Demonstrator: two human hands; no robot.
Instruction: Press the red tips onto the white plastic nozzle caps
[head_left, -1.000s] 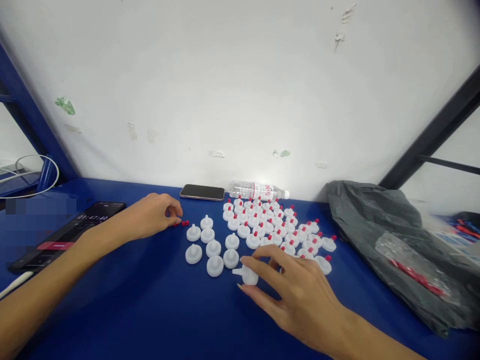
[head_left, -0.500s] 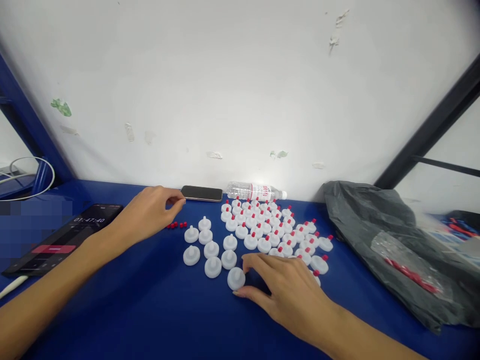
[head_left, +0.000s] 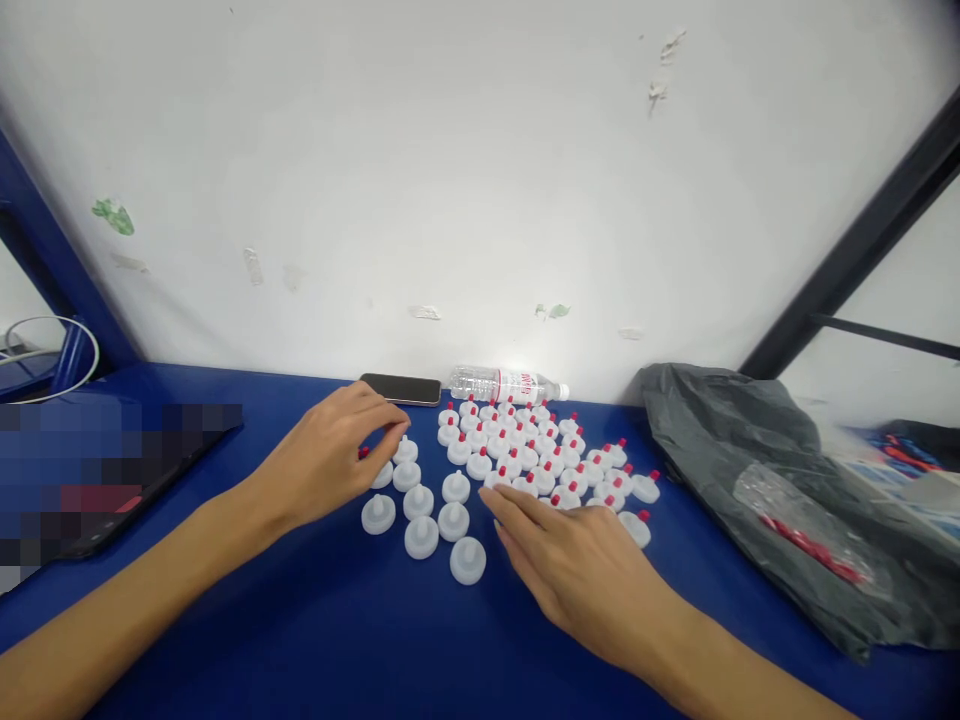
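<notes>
My left hand (head_left: 337, 455) is pinched closed, its fingertips just above a white round plastic cap with a nozzle (head_left: 405, 450). Whatever the pinch holds is hidden. A bit of a red tip (head_left: 364, 453) shows beside that hand. Fingers stretched out and close together, my right hand (head_left: 577, 560) rests at the near edge of the red-tipped white caps (head_left: 517, 440), covering some of them. To the left of its fingers stands a bare white cap (head_left: 468, 561), apart from the hand. Several more bare caps (head_left: 421, 537) stand between my hands.
A clear plastic bottle (head_left: 510, 384) and a dark phone (head_left: 401, 389) lie along the wall. At right, a black plastic bag (head_left: 697, 450) has a clear bag of red pieces (head_left: 810, 540) on it. A larger, partly blurred device (head_left: 127, 510) lies at left on the blue table (head_left: 337, 630).
My left hand has moved right, from beside the small red tips to over the bare caps. My right hand has let go of the nearest bare cap and moved slightly away.
</notes>
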